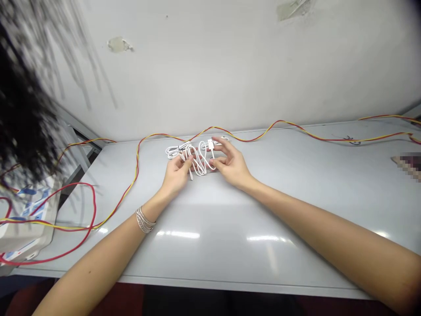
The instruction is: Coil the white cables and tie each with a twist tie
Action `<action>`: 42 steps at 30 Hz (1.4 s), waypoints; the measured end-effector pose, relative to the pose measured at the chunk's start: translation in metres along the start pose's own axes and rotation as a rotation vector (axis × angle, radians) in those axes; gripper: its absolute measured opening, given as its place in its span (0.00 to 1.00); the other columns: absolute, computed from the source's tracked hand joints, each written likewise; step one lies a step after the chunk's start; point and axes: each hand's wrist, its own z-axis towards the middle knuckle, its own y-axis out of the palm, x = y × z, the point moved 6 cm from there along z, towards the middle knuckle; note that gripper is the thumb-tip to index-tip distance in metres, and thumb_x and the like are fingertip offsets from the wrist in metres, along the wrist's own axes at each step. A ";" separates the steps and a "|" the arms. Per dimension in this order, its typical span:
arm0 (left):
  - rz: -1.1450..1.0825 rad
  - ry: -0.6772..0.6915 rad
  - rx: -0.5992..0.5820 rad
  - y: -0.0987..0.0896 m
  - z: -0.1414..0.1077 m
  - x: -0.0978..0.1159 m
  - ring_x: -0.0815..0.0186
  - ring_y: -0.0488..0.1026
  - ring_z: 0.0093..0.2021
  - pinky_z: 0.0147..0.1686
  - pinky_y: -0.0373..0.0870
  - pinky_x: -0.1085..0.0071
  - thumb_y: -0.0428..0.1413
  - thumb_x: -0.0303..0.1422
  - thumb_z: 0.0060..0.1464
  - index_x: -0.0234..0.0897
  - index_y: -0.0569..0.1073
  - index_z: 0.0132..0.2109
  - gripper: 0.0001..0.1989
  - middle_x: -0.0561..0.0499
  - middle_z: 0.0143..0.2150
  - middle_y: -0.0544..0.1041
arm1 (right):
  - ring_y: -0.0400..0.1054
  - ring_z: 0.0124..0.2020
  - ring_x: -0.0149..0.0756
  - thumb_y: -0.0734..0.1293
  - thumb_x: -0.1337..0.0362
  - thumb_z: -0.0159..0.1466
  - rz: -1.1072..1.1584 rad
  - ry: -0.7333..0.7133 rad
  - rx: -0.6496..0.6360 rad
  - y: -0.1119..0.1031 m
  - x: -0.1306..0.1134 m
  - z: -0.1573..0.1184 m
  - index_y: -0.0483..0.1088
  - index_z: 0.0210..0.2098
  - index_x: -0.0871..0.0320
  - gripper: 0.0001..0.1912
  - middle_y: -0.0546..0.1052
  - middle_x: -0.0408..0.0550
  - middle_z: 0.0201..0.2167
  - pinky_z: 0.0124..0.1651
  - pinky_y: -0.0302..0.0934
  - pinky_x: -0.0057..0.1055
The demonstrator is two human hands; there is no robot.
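Note:
A white USB cable [198,166], gathered in loose loops, is held between my two hands over the back of the grey shelf. My left hand [177,173] pinches the loops between thumb and fingers. At the other side my right hand [232,166] has its thumb and fingers closed around the end part, where the white USB plug [211,145] points upward. Another bundle of white cable [173,152] lies just behind my left fingers, with a dark tie on it. Some of the fingertips are hidden behind the loops.
Twisted red and yellow wires [197,133] run along the wall edge of the shelf [210,250]. At the left sit a white power strip [39,219] and a red wire loop [94,206]. Dark hair blurs the upper left. A small dark wire tie [351,140] lies right.

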 end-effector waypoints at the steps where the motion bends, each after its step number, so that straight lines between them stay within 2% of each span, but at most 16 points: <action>1: -0.005 -0.002 0.003 0.000 0.000 -0.001 0.55 0.80 0.42 0.40 0.78 0.61 0.67 0.45 0.47 0.36 0.75 0.47 0.25 0.44 0.44 0.81 | 0.73 0.29 0.30 0.71 0.65 0.55 0.016 0.009 -0.008 0.000 0.001 0.001 0.62 0.62 0.49 0.36 0.73 0.51 0.53 0.36 0.73 0.35; 3: 0.002 0.000 0.012 -0.001 0.001 -0.001 0.55 0.80 0.41 0.40 0.77 0.60 0.67 0.45 0.47 0.35 0.75 0.45 0.23 0.43 0.42 0.82 | 0.74 0.31 0.32 0.71 0.64 0.55 0.041 0.037 -0.022 0.001 0.004 0.001 0.61 0.64 0.51 0.37 0.75 0.51 0.50 0.36 0.74 0.35; 7: 0.018 -0.007 0.022 -0.003 0.001 -0.002 0.55 0.81 0.40 0.39 0.77 0.61 0.66 0.45 0.49 0.35 0.74 0.46 0.22 0.44 0.41 0.81 | 0.75 0.33 0.35 0.70 0.64 0.56 0.010 0.067 -0.033 0.001 0.005 0.003 0.69 0.57 0.56 0.29 0.78 0.49 0.40 0.34 0.73 0.33; 13: 0.031 -0.007 0.051 -0.004 0.001 -0.001 0.58 0.80 0.37 0.36 0.76 0.64 0.68 0.45 0.46 0.34 0.75 0.46 0.24 0.46 0.39 0.81 | 0.75 0.33 0.35 0.68 0.68 0.55 0.032 0.118 -0.012 0.000 0.005 0.004 0.73 0.53 0.57 0.24 0.78 0.49 0.40 0.33 0.71 0.31; 18: 0.050 -0.026 0.049 -0.005 0.000 -0.003 0.62 0.78 0.33 0.32 0.74 0.67 0.67 0.46 0.47 0.34 0.77 0.46 0.24 0.48 0.35 0.81 | 0.73 0.33 0.35 0.72 0.63 0.56 0.055 0.126 -0.006 -0.001 0.005 0.005 0.74 0.52 0.56 0.23 0.78 0.48 0.38 0.32 0.71 0.32; 23: 0.053 -0.058 0.058 -0.009 0.000 -0.003 0.69 0.72 0.26 0.26 0.67 0.73 0.65 0.45 0.50 0.34 0.79 0.48 0.24 0.52 0.27 0.75 | 0.72 0.32 0.33 0.74 0.63 0.56 0.174 0.209 0.066 -0.007 0.007 0.006 0.75 0.47 0.58 0.19 0.77 0.45 0.33 0.37 0.73 0.34; 26: 0.036 -0.074 0.061 -0.009 -0.001 0.000 0.69 0.72 0.26 0.26 0.66 0.73 0.65 0.45 0.50 0.34 0.79 0.47 0.21 0.51 0.28 0.76 | 0.72 0.32 0.33 0.74 0.61 0.56 0.217 0.241 0.069 -0.009 0.007 0.007 0.76 0.44 0.58 0.16 0.78 0.46 0.34 0.37 0.73 0.33; 29: -0.003 -0.088 0.045 -0.006 -0.002 0.001 0.66 0.76 0.31 0.29 0.69 0.72 0.64 0.44 0.51 0.35 0.78 0.46 0.20 0.49 0.31 0.78 | 0.72 0.32 0.32 0.75 0.60 0.56 0.209 0.232 0.042 -0.010 0.005 0.008 0.77 0.42 0.57 0.15 0.79 0.47 0.37 0.37 0.72 0.33; 32: -0.057 -0.093 0.009 -0.001 -0.003 0.000 0.61 0.79 0.38 0.37 0.75 0.66 0.65 0.43 0.51 0.35 0.77 0.45 0.20 0.47 0.37 0.80 | 0.72 0.35 0.33 0.73 0.59 0.58 0.151 0.196 -0.024 -0.006 0.004 0.007 0.77 0.40 0.58 0.12 0.79 0.48 0.39 0.39 0.71 0.33; 35: -0.101 -0.083 -0.033 0.005 -0.003 0.000 0.56 0.80 0.44 0.45 0.76 0.59 0.66 0.43 0.49 0.34 0.75 0.45 0.21 0.44 0.43 0.81 | 0.73 0.36 0.34 0.72 0.62 0.59 0.123 0.184 -0.040 -0.003 0.006 0.007 0.77 0.44 0.58 0.14 0.80 0.49 0.37 0.39 0.70 0.32; 38: -0.092 -0.045 -0.075 0.009 -0.004 0.000 0.54 0.80 0.47 0.49 0.76 0.57 0.67 0.43 0.49 0.34 0.74 0.46 0.22 0.43 0.44 0.82 | 0.72 0.31 0.32 0.71 0.64 0.60 0.070 0.165 -0.009 -0.002 0.008 0.006 0.74 0.49 0.59 0.18 0.77 0.46 0.31 0.34 0.69 0.30; 42: 0.023 0.025 -0.059 0.007 -0.005 0.003 0.53 0.80 0.48 0.49 0.76 0.58 0.67 0.43 0.49 0.34 0.74 0.44 0.20 0.43 0.43 0.82 | 0.64 0.20 0.27 0.69 0.61 0.62 -0.066 0.132 -0.019 0.000 0.010 0.006 0.73 0.51 0.60 0.18 0.75 0.43 0.27 0.25 0.61 0.27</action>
